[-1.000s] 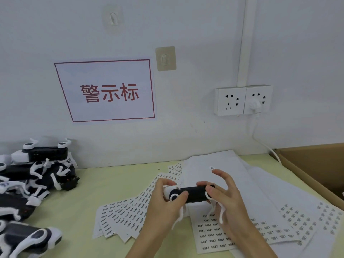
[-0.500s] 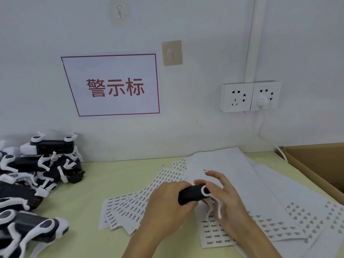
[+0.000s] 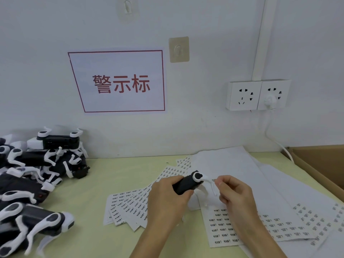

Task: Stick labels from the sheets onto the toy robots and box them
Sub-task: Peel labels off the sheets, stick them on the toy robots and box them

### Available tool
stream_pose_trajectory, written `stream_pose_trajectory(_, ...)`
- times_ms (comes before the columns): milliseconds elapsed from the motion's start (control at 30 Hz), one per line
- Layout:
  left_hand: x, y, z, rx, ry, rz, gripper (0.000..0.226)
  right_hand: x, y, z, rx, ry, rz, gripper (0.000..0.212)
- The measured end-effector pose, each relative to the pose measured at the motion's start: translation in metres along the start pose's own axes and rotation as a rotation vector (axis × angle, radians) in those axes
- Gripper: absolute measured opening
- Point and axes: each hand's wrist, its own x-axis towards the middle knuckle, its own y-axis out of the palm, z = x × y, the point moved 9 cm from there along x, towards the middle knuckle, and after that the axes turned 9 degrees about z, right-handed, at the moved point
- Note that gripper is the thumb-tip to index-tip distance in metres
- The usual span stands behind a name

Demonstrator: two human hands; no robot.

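Black-bodied with white legs, the toy robot (image 3: pixel 188 184) we are working on sits in our left hand (image 3: pixel 168 199), whose fingers curl round its dark body and hold it tilted above the bench (image 3: pixel 96 183), one white leg joint pointing up and to the right. Our right hand (image 3: pixel 235 196) is just beside it, fingers bent inward with the thumb and forefinger pinching a small label (image 3: pixel 213 180) close to the toy's white leg; we cannot tell whether the label already touches the plastic.

Under both hands we see label sheets (image 3: pixel 130 203) fanned out on the pale green bench, and more partly used sheets (image 3: pixel 290 220) spread to the right, their upper rows bare. A pile of unlabelled toy robots (image 3: pixel 37 175) lies at the left edge, stacked against the wall. At the far right we see the corner of a cardboard box (image 3: pixel 320 164).

On the wall hangs a white sign with a red border (image 3: pixel 119 81), and to its right a double wall socket (image 3: pixel 257 94) with a white plug and cable (image 3: pixel 273 138) trailing down toward the box.
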Motion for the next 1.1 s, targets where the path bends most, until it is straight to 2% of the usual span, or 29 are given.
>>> stream_pose_trajectory(333, -0.007, 0.002, -0.014, 0.186, 0.045, -0.065, 0.008, -0.007, 0.019, 0.021, -0.269, -0.107, 0.048, 0.023)
stream_pose_trajectory(567, -0.009, 0.005, -0.019, 0.31, 0.059, -0.073, 0.015, -0.016, 0.025, 0.04, -0.476, -0.26, -0.046, 0.026)
stream_pose_trajectory(833, -0.009, 0.012, -0.022, 0.465, 0.039, -0.073, 0.018, -0.014, 0.029, 0.028, -0.466, -0.167, -0.016, 0.027)
stream_pose_trajectory(1100, -0.008, 0.014, -0.021, 0.52, 0.027, -0.049, 0.022, -0.013, 0.028, 0.026, -0.486, -0.156, -0.034, 0.023)
